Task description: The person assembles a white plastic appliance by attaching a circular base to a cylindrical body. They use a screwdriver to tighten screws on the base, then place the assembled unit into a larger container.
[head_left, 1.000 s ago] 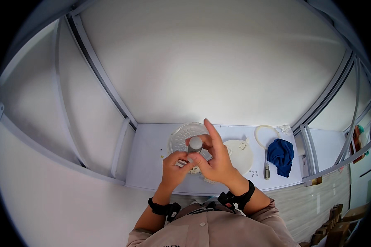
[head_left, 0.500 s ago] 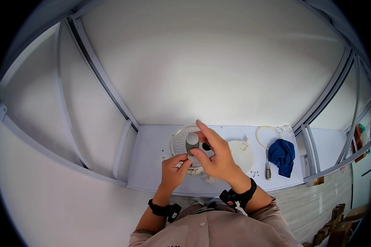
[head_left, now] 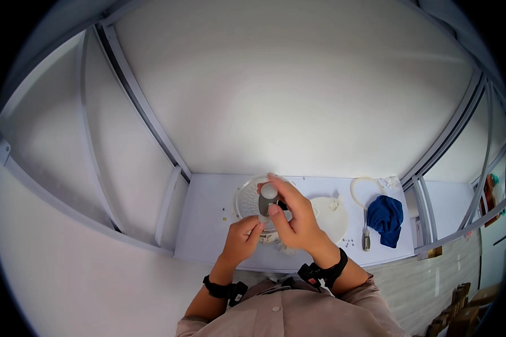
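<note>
My right hand [head_left: 297, 219] is wrapped round a grey handheld tool [head_left: 267, 199] with a rounded, lighter grey end facing up; its exact kind does not show. Beside its lower end, my left hand [head_left: 244, 238] is closed, thumb and forefinger pinching the pale tip. Under both hands lies a round, clear, ribbed dish-like part [head_left: 246, 197], partly covered by them. To its right is a flat white disc [head_left: 333, 223] with a small pale piece on top.
A blue cloth [head_left: 385, 216] lies at the table's right, beside a screwdriver [head_left: 366, 240] with a grey handle. A pale ring [head_left: 352, 194] rests behind them. Small screw-like bits [head_left: 349, 243] are scattered near the disc. Frame posts and white panels enclose the table [head_left: 199, 213].
Both hands and the grey tool have shifted slightly right and lower in the picture. The tool stays in their grasp; the whole view has moved a little too.
</note>
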Demonstrator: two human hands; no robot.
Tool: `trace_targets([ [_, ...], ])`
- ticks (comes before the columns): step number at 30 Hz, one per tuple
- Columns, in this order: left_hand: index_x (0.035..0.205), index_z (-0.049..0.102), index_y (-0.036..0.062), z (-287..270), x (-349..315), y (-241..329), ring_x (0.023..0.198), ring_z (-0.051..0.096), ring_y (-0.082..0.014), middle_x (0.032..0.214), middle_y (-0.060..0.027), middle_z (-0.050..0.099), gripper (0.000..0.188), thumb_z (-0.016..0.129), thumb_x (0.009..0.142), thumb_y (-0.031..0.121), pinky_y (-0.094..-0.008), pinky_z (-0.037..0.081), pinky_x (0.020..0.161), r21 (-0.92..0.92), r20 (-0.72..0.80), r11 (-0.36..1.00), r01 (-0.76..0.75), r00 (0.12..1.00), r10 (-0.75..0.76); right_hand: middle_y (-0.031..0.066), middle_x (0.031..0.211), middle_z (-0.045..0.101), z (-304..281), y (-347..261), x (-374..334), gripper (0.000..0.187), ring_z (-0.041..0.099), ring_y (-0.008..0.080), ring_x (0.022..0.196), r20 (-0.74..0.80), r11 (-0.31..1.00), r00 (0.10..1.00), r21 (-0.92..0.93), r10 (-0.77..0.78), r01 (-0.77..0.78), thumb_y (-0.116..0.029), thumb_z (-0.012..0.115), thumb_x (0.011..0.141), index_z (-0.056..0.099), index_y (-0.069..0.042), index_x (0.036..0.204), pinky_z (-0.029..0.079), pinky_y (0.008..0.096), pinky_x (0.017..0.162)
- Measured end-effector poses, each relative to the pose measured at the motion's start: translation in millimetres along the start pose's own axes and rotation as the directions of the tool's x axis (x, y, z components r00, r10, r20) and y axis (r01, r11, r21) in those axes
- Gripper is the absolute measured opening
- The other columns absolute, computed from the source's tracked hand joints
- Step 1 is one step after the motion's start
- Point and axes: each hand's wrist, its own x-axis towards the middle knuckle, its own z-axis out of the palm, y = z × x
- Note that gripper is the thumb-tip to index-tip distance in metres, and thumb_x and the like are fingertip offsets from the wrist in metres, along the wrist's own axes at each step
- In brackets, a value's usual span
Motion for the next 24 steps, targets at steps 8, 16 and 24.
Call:
trace_targets([
  [8, 0.101, 0.078, -0.0012, 3, 0, -5, 0.083, 0.079, -0.0200, 0.095, -0.0143, 0.081, 0.013, 0.083, 0.090, 0.003, -0.0306, 0.061, 0.073, -0.075, -0.117, 0.997, -0.028, 0.993, 0.019, 0.0200, 0.122, 0.069, 5, -2, -2, 0.068, 0.067, 0.0355, 0.116, -0.006, 0.994, 1.000, -0.110, 0.010, -0.010, -0.005, 0.074, 0.095, 0.049, 0.000, 0.158, 0.052, 0.0408, 0.104],
  [16, 0.101, 0.075, -0.0026, 5, 4, -7, 0.083, 0.075, -0.0172, 0.088, -0.0101, 0.077, 0.017, 0.085, 0.090, 0.006, -0.0315, 0.059, 0.075, -0.071, -0.139, 0.997, 0.022, 0.990, -0.032, 0.0207, 0.130, 0.069, 13, 5, 0, 0.067, 0.067, 0.0376, 0.122, 0.029, 0.999, 0.999, 0.030, -0.026, 0.025, -0.004, 0.069, 0.098, 0.045, 0.001, 0.160, 0.052, 0.0424, 0.105],
  [24, 0.106, 0.076, -0.0015, -4, 2, 5, 0.085, 0.076, -0.0201, 0.096, -0.0120, 0.079, 0.014, 0.080, 0.095, 0.007, -0.0322, 0.059, 0.076, -0.074, -0.054, 0.997, -0.002, 0.999, -0.002, 0.0163, 0.119, 0.066, 10, -8, 11, 0.071, 0.064, 0.0293, 0.103, -0.002, 0.985, 0.998, -0.162, -0.059, 0.057, -0.009, 0.082, 0.093, 0.052, -0.004, 0.157, 0.054, 0.0376, 0.093],
])
